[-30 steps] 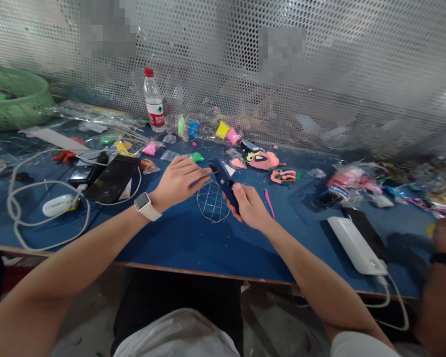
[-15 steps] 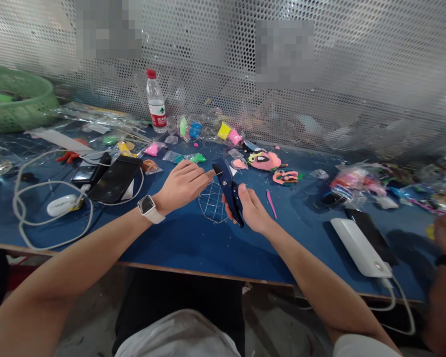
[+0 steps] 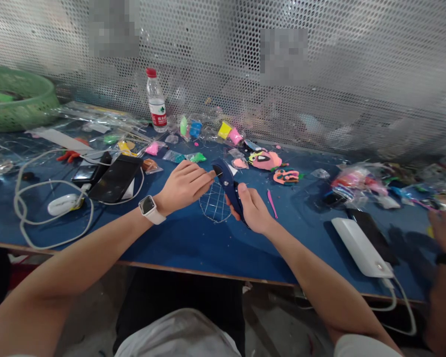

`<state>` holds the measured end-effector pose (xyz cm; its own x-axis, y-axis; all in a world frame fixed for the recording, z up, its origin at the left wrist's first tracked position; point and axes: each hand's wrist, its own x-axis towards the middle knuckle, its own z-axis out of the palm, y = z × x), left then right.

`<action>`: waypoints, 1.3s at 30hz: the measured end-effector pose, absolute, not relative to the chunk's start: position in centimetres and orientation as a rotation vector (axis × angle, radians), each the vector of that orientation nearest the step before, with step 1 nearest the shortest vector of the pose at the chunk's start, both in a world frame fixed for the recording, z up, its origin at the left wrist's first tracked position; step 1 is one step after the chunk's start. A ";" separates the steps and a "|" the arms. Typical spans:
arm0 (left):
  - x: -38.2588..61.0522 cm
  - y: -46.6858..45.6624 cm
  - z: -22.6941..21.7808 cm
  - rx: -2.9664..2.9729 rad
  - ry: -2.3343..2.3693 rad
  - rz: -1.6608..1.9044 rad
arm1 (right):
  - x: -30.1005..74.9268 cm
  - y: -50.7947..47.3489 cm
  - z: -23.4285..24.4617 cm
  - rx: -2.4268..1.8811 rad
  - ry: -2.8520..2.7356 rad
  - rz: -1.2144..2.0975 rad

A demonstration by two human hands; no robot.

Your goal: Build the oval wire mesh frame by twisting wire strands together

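My right hand [image 3: 253, 209] grips the dark blue handles of a pair of pliers [image 3: 228, 184], whose jaws point up and left. My left hand [image 3: 184, 184], with a white watch on the wrist, pinches a thin wire at the edge of a round wire mesh frame [image 3: 213, 202] right at the jaws. The frame lies on the blue table [image 3: 193, 238] between both hands. Fingers of both hands are closed.
A water bottle [image 3: 156, 101] stands at the back by the perforated wall. Clay packets [image 3: 223, 131] and clay masks [image 3: 265, 160] lie behind the hands. Phones [image 3: 113, 179], a white mouse [image 3: 62, 204] and cables lie left, a white power bank [image 3: 360, 247] right. Another person's hand [image 3: 444, 233] is far right.
The pliers have tilted slightly and my right hand has shifted a little toward me; my left hand stays pinched at the frame's edge. The view shifted slightly.
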<state>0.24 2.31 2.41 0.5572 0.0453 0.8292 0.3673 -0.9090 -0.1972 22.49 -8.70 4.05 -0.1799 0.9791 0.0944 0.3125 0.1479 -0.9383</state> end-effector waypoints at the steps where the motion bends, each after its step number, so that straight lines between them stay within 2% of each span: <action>1: 0.2 2.3 2.4 -2.446 -0.342 -1.292 | 22.5 -8.7 4.0 -1.276 -1.632 1.053; 23: 0.0 2.5 2.3 -2.528 -0.568 -1.363 | 22.9 -8.3 4.3 -1.242 -1.527 1.172; 32: 0.2 3.3 2.3 -2.747 -0.959 -1.791 | 26.7 -6.5 4.3 -1.256 -1.499 1.379; 36: 0.2 3.8 2.0 -2.770 -1.060 -1.838 | 28.5 -6.0 5.2 -1.275 -1.491 1.703; 37: 0.2 4.1 2.0 -2.783 -1.113 -1.896 | 28.9 -5.9 5.3 -1.277 -1.496 1.716; 39: 0.1 4.7 1.8 -2.841 -1.219 -2.078 | 29.6 -5.6 5.5 -1.318 -1.510 1.535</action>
<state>0.13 4.66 1.81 0.2327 0.7654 0.6000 0.1504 -0.6379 0.7553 29.61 -5.59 5.53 -0.3209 0.9187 -0.2304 0.2153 -0.1661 -0.9623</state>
